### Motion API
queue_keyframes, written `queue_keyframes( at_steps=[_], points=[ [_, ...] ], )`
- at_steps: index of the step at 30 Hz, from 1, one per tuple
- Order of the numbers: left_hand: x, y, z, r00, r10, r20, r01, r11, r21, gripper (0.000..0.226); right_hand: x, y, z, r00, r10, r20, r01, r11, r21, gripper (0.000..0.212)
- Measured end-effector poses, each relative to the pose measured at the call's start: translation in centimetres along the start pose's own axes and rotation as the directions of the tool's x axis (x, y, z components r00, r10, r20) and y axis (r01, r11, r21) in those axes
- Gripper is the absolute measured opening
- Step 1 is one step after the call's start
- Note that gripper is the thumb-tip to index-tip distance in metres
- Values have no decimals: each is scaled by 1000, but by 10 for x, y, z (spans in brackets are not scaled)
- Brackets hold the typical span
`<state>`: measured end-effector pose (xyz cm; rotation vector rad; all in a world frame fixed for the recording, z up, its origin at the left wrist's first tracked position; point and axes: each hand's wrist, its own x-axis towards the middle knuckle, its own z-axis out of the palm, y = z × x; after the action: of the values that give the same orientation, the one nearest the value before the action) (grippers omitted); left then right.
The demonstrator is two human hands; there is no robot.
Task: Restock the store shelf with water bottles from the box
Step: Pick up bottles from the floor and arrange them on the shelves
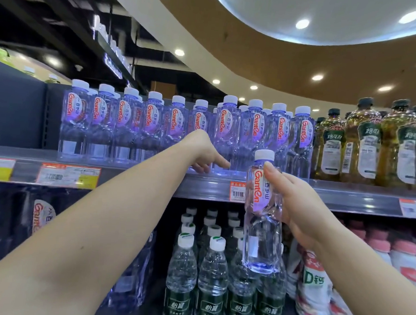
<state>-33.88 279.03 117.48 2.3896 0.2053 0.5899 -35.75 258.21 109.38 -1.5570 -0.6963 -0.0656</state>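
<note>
One clear, white-capped water bottle

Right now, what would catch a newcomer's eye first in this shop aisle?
The right hand holds a clear water bottle upright in front of the shelf edge. Behind it, the left hand reaches into a row of matching bottles on that shelf. At far right stand amber bottles with dark caps.

clear bluish water bottle, white cap, red-lettered label; green-labelled bottles below; amber oil bottles.
</note>
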Motion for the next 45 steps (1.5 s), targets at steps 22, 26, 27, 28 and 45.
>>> queue_keyframes(
  at_steps=[22, 26, 27, 28, 45],
  points=[
    [-49, -18, -44, 982, 187, -9, -187, 977, -106, 30, 36, -66, 36, 991, -110, -74, 113, 993, 40, 70],
    [-61, -30, -67, 980, 189, 59, -159, 929, -335, 32, 62, -88, 51, 990, -125, -70, 128, 991, 36, 80],
    [-64, -33, -71, 976, 202, 86, -154, 909, -387, 38, 67, -90, 57, 989, -132, -61, 135, 990, 43, 78],
    [-67, -35, -74, 970, 218, 106, -155, 894, -421, 47, 70, -91, 63, 989, -139, -46, 141, 989, 52, 76],
    [-51, -38, -74, 988, 106, -113, -152, 803, -576, 52, 77, -66, 76, 945, -314, -93, 314, 949, -9, 31]
  ],
)
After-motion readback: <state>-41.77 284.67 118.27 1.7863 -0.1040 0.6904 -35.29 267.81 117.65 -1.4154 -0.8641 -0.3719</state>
